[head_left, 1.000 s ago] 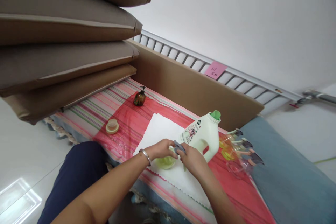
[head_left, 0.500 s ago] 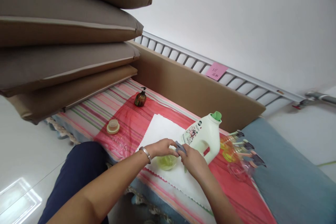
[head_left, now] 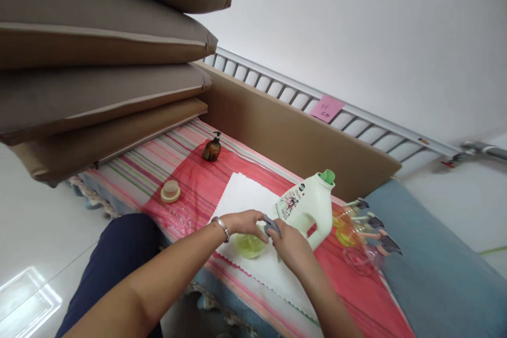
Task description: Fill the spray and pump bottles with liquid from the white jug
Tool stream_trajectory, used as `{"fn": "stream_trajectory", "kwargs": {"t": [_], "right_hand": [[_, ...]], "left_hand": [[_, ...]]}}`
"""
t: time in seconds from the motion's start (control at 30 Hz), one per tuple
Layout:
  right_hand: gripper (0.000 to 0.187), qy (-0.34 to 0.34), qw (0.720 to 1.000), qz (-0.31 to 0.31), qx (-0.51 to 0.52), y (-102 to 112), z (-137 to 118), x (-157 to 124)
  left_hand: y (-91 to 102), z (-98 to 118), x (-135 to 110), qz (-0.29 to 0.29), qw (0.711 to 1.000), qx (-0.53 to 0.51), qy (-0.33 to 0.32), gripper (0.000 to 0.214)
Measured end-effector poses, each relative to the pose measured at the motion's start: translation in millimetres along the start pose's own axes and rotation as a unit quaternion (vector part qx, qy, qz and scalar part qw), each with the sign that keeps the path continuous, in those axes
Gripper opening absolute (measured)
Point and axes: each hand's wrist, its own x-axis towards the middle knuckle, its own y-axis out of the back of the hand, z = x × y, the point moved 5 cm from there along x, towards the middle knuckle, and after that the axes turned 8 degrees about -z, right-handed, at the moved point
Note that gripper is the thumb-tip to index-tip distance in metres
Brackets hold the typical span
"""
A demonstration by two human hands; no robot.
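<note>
In my right hand (head_left: 292, 243) is a grey pump head (head_left: 271, 225), pinched between the fingers, with a pale tube showing below the hand. My left hand (head_left: 246, 222) reaches in from the left, thumb and fingers apart, its index fingertip at the edge of the pump head. Just beneath it stands a translucent yellow-green bottle (head_left: 249, 247), partly covered by the left hand. A white scallop-edged cloth (head_left: 243, 190) lies under the bottle. Behind my right hand is a large pale-green jug (head_left: 322, 206) with a green spout and a printed label.
Several coloured pump bottles (head_left: 360, 232) are grouped at the right. An amber pump bottle (head_left: 212, 149) and a small round lidded container (head_left: 170, 191) stand to the left on red plastic sheeting (head_left: 194, 179). Stacked brown cushions (head_left: 99, 84) rise at the left; a brown board (head_left: 277, 121) borders the back.
My left thumb has dropped away from the pump head and the hand has opened a little. My right hand stays almost in place with the pump head.
</note>
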Motion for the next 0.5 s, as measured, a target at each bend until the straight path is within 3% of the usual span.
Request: {"fn": "stream_trajectory", "kwargs": {"t": [0.13,0.37,0.5], "right_hand": [[0.022,0.000,1.000,0.000,0.003,-0.4,1.1,0.5],[0.020,0.000,1.000,-0.004,0.005,0.9,-1.0,-1.6],[0.021,0.000,1.000,0.001,0.002,2.2,-2.9,-1.6]], "left_hand": [[-7.1,-2.0,-4.6,0.074,0.997,0.003,0.003,0.046],[-2.7,0.2,-1.1,-0.031,0.999,0.004,-0.016,0.030],[-11.1,1.3,-3.9,0.026,0.999,0.018,-0.007,0.046]]}}
